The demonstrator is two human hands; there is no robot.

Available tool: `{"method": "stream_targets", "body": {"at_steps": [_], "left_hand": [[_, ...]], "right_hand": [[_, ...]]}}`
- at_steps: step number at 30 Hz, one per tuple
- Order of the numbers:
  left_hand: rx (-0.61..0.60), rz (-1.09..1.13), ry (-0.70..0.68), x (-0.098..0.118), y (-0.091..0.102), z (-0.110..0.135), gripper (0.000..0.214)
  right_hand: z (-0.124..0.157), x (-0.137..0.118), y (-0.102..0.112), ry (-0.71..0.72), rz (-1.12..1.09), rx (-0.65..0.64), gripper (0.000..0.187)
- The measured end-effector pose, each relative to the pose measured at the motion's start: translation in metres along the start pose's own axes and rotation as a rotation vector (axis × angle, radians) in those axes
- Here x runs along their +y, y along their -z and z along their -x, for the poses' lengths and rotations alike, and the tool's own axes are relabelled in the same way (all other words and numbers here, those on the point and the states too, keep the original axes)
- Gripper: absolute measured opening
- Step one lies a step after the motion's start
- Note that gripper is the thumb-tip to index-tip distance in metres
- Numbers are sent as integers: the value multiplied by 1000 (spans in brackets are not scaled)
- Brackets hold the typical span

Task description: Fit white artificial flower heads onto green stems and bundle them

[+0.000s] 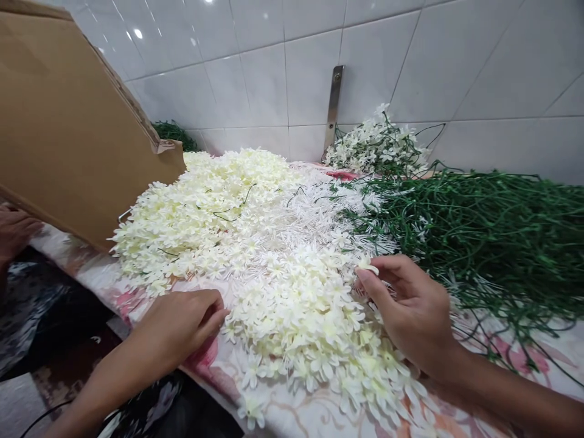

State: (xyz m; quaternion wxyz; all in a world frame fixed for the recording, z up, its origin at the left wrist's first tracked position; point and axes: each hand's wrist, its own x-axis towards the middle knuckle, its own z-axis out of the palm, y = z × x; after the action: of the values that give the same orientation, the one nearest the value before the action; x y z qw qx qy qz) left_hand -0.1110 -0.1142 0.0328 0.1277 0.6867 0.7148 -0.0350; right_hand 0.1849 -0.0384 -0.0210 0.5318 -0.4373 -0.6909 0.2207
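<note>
My right hand [417, 310] pinches a small white artificial flower [367, 265] between thumb and fingertips, over the right side of the flower pile. My left hand [194, 319] is closed, its fingers curled inward at the left edge of the near pile; whatever it may hold is hidden. Between the hands lies a heap of loose cream-white artificial flowers [301, 322]. Behind it is a larger heap of yellowish-white flowers [210, 213]. Thin white stem pieces [314, 210] lie in the middle. Right of them, a mass of green plastic stems [502, 225] reaches close to my right hand.
A cardboard box [77, 115] stands at the left, beside another person's hand [17, 231]. A bunch of white flowers on green stems [378, 146] rests against the tiled wall [314, 85], near a metal bracket [334, 103]. A floral cloth [301, 410] covers the table.
</note>
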Motion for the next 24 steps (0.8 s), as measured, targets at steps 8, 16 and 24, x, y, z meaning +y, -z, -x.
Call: {"method": "stream_targets", "body": {"at_steps": [8,16,24], "left_hand": [[203,411,-167,-8,30,-45,33],[621,431,-521,73,65,-90,24],[588,184,-1019,129,10,-86,20]], "right_hand": [[0,0,-1,-103,-78,-45,12],[-7,-7,-2,-258,-314,-120,17],[-10,-12,2,-221,-447,-144,19]]}}
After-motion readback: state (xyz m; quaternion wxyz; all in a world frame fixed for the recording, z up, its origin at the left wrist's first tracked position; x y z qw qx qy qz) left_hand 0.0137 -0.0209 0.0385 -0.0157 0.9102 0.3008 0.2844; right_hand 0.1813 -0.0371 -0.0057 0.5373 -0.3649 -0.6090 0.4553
